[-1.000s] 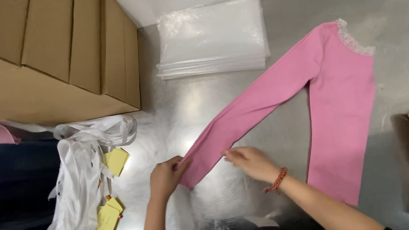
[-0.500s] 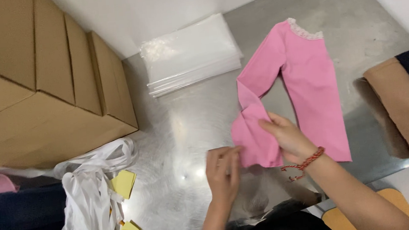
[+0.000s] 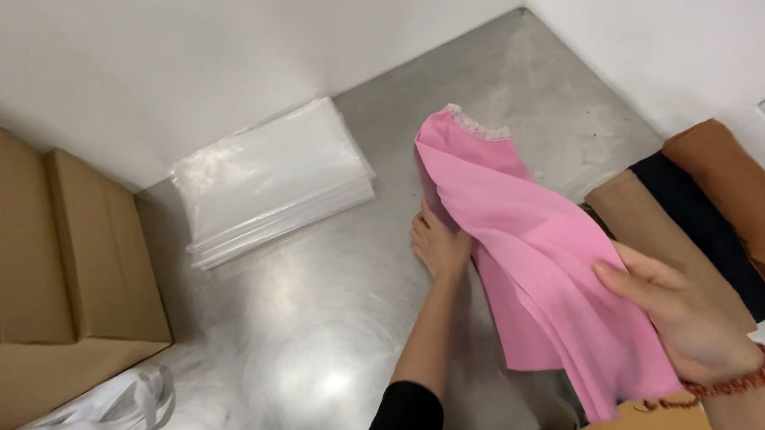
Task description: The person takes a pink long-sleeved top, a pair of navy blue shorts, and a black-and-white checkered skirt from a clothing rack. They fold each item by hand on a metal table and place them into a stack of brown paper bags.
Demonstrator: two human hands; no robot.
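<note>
Mid-fold: the left hand (image 3: 440, 249) pins the pink leggings (image 3: 536, 256) on the steel table (image 3: 299, 316) while the right hand (image 3: 682, 317) grips the raised end; laying it flat needs edges aligned

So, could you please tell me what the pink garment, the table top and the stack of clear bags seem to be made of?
Pink garment: soft matte fabric, likely a knit; it drapes in folds and has a lace trim.
Table top: probably brushed steel; grey, with blurred glare and swirl marks.
Stack of clear bags: thin glossy plastic film, see-through and shiny.
</note>
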